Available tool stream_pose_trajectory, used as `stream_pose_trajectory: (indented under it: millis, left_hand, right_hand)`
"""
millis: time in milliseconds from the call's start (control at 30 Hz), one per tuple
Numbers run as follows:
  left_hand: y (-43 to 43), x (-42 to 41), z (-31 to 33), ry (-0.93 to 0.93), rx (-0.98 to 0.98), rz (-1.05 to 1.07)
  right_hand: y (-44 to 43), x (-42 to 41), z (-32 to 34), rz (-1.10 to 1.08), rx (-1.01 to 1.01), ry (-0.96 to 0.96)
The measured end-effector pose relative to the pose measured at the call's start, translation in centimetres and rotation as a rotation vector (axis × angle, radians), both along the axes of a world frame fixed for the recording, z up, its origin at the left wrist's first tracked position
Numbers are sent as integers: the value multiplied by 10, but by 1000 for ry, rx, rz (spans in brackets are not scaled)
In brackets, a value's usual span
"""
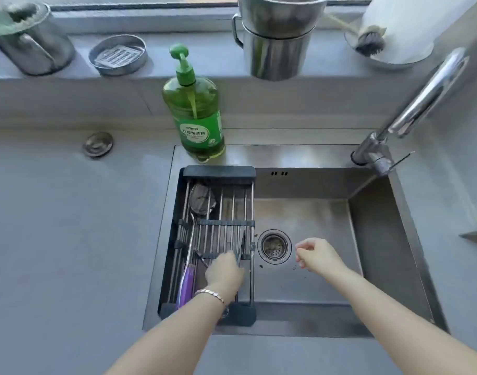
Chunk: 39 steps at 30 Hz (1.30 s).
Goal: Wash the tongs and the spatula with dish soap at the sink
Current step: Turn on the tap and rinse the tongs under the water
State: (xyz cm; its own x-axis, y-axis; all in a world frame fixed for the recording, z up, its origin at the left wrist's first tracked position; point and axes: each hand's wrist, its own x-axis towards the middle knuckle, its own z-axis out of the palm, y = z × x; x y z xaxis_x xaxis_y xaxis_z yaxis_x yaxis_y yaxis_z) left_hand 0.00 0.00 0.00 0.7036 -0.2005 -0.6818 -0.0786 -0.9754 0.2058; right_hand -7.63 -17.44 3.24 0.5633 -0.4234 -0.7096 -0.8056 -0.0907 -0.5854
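Our left hand (224, 272) reaches down into the drying rack (219, 171) that sits across the left part of the sink (381, 253), and its fingers curl round the tongs (240, 250) at the end where the two arms meet. From the grip the two dark metal arms spread apart and away from us, lying on the bars of the rack. Just to the left of the grip lies the spatula (187, 280): its purple handle runs alongside our wrist, and its thin metal shaft leads away to the rounded head at the far end of the rack. A bracelet (210, 292) circles the wrist behind the grip. Our right hand (317, 257) hangs over the bare basin to the right of the grip, fingers loosely bent and holding nothing, with the drain (274, 247) between the two hands. Well beyond the grip, the green soap bottle (195, 112) stands upright on the sink's back ledge, just behind the rack. Far off to the right, the faucet (416, 104) rises from the back corner.
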Motion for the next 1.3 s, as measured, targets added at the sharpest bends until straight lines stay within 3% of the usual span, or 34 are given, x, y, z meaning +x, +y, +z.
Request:
stream_pose_trajectory:
  millis: [167,300,500,567,700,833,1000,1300]
  left_hand:
    - [-3,0,-30,97,150,-34]
    - [5,4,-35,142,163,-31]
    - [-3,9,14,-36,171,-189]
    - [-7,8,40,-119,119,-194]
    - [-26,5,86,-234,-201,105]
    - [-70,-9,115,-192,-541,142]
    - [-122,-20,114,-144,-471,35]
    - [-172,-5,112,-121,-457,52]
  right_hand:
    - [5,-3,-21,-61,-3,58]
    - [-1,-7,-22,-58,-21,76]
    - [-14,-5,-13,114,-69,54]
    - [-21,-4,-7,166,-82,32]
    - [-51,-4,17,222,-175,-38]
    - [-104,-5,44,-14,-228,-122]
    - [-181,10,59,-392,-162,-68]
    - [-236,55,42,-470,-160,86]
